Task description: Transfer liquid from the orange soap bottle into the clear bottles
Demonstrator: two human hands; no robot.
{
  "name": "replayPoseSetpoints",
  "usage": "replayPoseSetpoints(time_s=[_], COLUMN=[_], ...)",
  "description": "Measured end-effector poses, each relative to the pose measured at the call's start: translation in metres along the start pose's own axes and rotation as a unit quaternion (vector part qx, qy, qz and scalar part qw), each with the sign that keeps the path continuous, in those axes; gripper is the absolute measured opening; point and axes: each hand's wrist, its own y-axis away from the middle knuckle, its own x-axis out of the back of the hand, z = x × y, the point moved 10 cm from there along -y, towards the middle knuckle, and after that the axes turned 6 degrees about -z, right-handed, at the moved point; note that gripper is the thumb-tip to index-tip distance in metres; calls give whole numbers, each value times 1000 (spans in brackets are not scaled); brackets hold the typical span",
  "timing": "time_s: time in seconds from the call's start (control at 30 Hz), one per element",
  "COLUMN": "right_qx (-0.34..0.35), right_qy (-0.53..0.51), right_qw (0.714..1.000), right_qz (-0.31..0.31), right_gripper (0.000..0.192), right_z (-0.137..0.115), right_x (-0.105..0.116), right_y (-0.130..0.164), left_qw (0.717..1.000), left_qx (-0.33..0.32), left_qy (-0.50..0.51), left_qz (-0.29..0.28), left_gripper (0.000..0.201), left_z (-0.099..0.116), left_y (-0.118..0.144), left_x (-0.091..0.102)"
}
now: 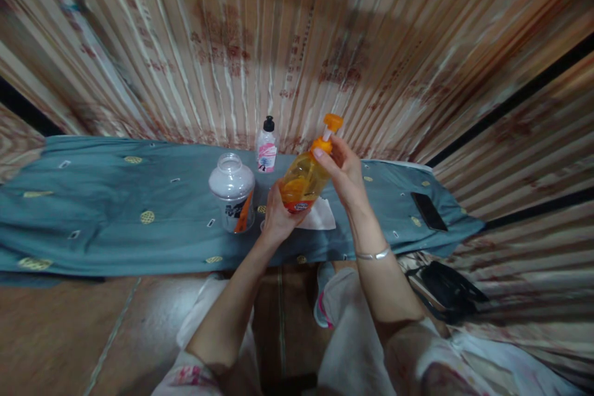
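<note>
A clear yellow pump bottle (304, 176) with an orange pump top is held tilted above the table, its head leaning to the right. My left hand (278, 213) is wrapped round its lower part. At the neck, my right hand (341, 167) grips the orange collar between thumb and fingers. Left of the bottle stands a clear plastic jar (232, 189) with an open mouth and a black and orange label. Behind it is a small squeeze bottle (267, 148) with a black cap and pink label. White paper (321, 216) lies beneath the pump bottle, partly hidden.
A blue-green cloth (106, 198) with yellow patterns covers the narrow table. On its right end lies a dark phone (429, 211). Striped curtains (260, 43) hang close behind and at the sides. A black bag (450, 288) sits low at the right.
</note>
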Motion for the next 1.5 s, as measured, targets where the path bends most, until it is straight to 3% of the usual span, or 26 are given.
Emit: replayPoseSetpoints(time_s=[0.17,0.4,0.67,1.0,1.23,1.37,1.5], right_qx=[-13,-6,-6,25,79,133,166], right_qy=[10,-60,57,3,8,4,1], right_qw=[999,997,998,998,996,991,984], right_qz=[37,-47,33,-65,-37,11,58], right_gripper=[56,62,61,53,46,39,46], right_z=[3,-1,0,-33,-77,-112,-134], right_x=[5,-4,8,7,40,78,119], right_y=[-7,1,-9,-19,-37,-57,-78], left_qw=[1000,1000,1000,1000,1000,1000,1000], left_qx=[-3,-3,18,8,16,14,14], left_qy=[0,4,7,16,13,22,24], left_qz=[-2,0,-2,-9,-13,-9,2], left_gripper=[84,85,88,86,88,85,81], left_z=[1,1,-3,-3,-4,-5,-9], left_y=[0,-1,-1,-2,0,2,3], left_x=[0,1,2,1,1,3,5])
